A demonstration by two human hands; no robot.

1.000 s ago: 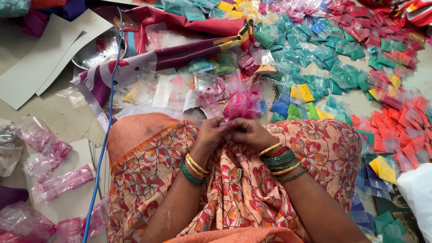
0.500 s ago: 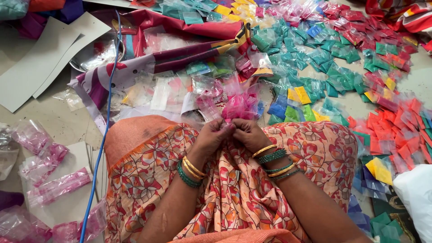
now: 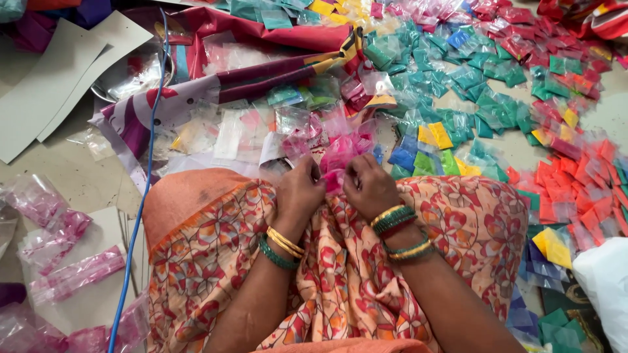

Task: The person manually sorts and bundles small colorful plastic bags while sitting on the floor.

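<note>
My left hand [image 3: 299, 189] and my right hand [image 3: 370, 186] are close together over my lap, which is draped in orange floral cloth [image 3: 216, 261]. Between their fingertips they pinch a small clear plastic pouch of pink powder [image 3: 340, 157]. Both wrists wear gold and green bangles. The pouch's lower part is hidden behind my fingers. Just beyond my hands lies a loose heap of clear and pink-tinted pouches [image 3: 261, 127].
Several small pouches in green [image 3: 484, 98], red [image 3: 582, 183], yellow [image 3: 435, 136] and blue cover the floor to the right. Grey card sheets [image 3: 59, 85] lie at left, with pink bags [image 3: 72, 274] below. A blue cord [image 3: 140, 216] runs down the left side. A white bag [image 3: 605, 287] sits at right.
My hands stay together on the pink pouch, with only small finger movements. The view has shifted slightly.
</note>
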